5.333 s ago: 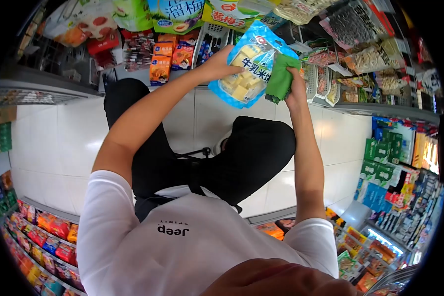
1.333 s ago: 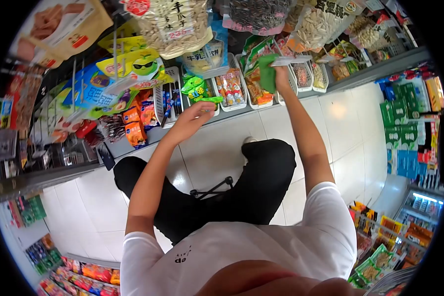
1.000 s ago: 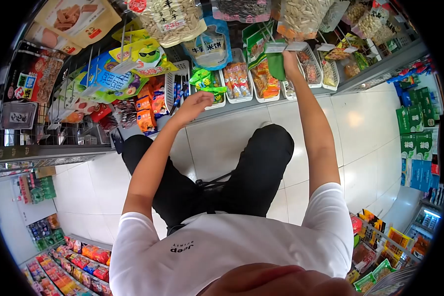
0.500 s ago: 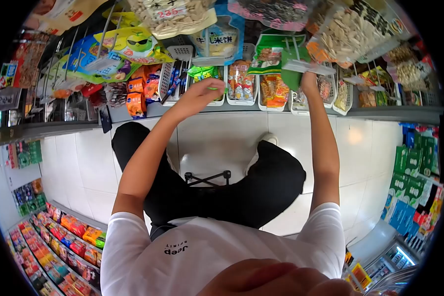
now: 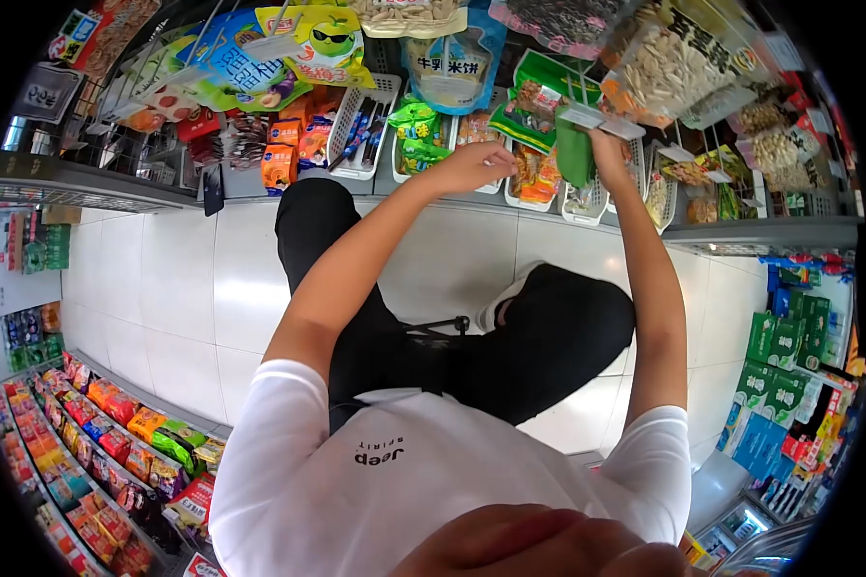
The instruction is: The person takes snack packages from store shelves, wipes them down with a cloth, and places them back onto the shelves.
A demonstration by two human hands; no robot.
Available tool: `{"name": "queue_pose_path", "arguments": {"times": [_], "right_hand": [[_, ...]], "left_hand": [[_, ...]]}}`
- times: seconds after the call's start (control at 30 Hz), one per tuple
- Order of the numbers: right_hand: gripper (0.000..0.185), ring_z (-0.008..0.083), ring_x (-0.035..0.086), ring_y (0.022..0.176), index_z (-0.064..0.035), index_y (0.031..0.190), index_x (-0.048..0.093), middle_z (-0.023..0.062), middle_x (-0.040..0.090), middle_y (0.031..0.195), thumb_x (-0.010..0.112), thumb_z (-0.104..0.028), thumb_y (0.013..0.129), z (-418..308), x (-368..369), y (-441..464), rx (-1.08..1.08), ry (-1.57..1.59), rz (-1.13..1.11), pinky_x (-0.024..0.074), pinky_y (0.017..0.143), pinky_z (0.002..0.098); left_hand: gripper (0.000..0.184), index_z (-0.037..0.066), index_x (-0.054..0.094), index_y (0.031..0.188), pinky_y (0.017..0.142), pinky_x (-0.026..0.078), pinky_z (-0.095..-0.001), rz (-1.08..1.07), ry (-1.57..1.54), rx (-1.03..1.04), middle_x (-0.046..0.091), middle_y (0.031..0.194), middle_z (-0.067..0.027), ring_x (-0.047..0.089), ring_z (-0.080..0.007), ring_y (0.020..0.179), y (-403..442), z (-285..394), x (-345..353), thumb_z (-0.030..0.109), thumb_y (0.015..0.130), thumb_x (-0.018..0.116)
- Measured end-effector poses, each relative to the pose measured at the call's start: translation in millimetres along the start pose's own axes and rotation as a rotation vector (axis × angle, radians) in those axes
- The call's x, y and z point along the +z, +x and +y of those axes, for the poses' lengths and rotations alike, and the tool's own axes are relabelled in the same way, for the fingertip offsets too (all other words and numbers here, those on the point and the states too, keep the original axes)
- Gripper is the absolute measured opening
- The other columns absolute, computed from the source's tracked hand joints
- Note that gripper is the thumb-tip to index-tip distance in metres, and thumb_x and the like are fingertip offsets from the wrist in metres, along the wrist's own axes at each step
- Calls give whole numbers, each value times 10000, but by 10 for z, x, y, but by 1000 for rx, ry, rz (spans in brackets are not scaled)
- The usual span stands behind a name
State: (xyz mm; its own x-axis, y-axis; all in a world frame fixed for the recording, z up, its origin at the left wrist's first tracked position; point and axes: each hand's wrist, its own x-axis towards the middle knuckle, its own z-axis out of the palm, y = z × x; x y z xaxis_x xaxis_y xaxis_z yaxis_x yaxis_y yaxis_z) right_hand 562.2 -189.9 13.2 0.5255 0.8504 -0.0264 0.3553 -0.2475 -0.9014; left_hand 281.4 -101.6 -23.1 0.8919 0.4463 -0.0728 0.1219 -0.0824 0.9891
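My left hand (image 5: 473, 168) hovers in front of the row of white baskets, fingers loosely bent and apart, holding nothing. Behind it is a basket of snack packets (image 5: 476, 129); to its left are green candy packets (image 5: 420, 135). Further right, my right hand (image 5: 609, 159) reaches up beside a plain green packet (image 5: 574, 152) and seems to pinch its edge. Clear price-tag holders (image 5: 581, 115) partly cover those fingertips. A green snack bag (image 5: 534, 101) with a printed front hangs just left of the green packet, above orange packets (image 5: 534, 175).
Bags of seeds (image 5: 672, 62), a blue rice-cracker bag (image 5: 449, 69) and yellow bags (image 5: 319, 43) hang on metal hooks above. The grey shelf edge (image 5: 760, 234) runs across. My bent knees are close below it. Snack shelves (image 5: 154, 433) stand behind left, green cartons (image 5: 775, 351) right.
My left hand has moved right, from over the green candy packets to the neighbouring baskets. My right hand stays at the green packet. The whole view has shifted and tilted slightly.
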Motion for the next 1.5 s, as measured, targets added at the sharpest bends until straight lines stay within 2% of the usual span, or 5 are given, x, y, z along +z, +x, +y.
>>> {"name": "queue_pose_path", "arguments": {"times": [0.17, 0.67, 1.07, 1.4, 1.5], "right_hand": [[382, 201, 693, 847, 4, 1149, 687, 123, 715, 1042, 702, -247, 861, 35, -32, 8, 119, 92, -90, 535, 743, 322], [396, 212, 634, 1085, -4, 1251, 643, 98, 667, 1203, 684, -178, 898, 763, 168, 431, 3, 428, -21, 497, 959, 341], [320, 145, 651, 898, 11, 1155, 690, 75, 712, 1031, 696, -227, 941, -51, -128, -367, 101, 260, -163, 506, 818, 298], [333, 170, 678, 868, 6, 1128, 668, 87, 705, 1005, 662, -268, 939, -366, -175, -856, 374, 366, -279, 551, 765, 317], [387, 173, 682, 864, -4, 1143, 658, 85, 699, 992, 658, -321, 920, -289, -127, -993, 535, 279, -394, 560, 771, 315]], "left_hand": [[344, 41, 636, 1270, 829, 515, -272, 4, -71, -5, 692, 1070, -38, 632, -113, 963, -37, 79, -118, 230, 987, 682], [356, 39, 616, 1296, 827, 508, -270, 222, -117, 5, 702, 1095, -46, 642, -113, 992, 67, 221, -371, 221, 993, 652], [807, -1, 394, 1449, 982, 503, -410, 391, 59, 15, 497, 1417, -277, 593, -336, 1240, 345, 243, 341, 313, 824, 796], [572, -11, 419, 1157, 742, 530, -308, 439, 29, -45, 627, 924, -86, 623, -184, 814, -67, 105, 462, 230, 835, 826], [526, -6, 547, 1227, 740, 553, -282, 186, -154, -283, 693, 1024, -67, 677, -156, 859, -304, 324, 543, 333, 886, 760]]}}
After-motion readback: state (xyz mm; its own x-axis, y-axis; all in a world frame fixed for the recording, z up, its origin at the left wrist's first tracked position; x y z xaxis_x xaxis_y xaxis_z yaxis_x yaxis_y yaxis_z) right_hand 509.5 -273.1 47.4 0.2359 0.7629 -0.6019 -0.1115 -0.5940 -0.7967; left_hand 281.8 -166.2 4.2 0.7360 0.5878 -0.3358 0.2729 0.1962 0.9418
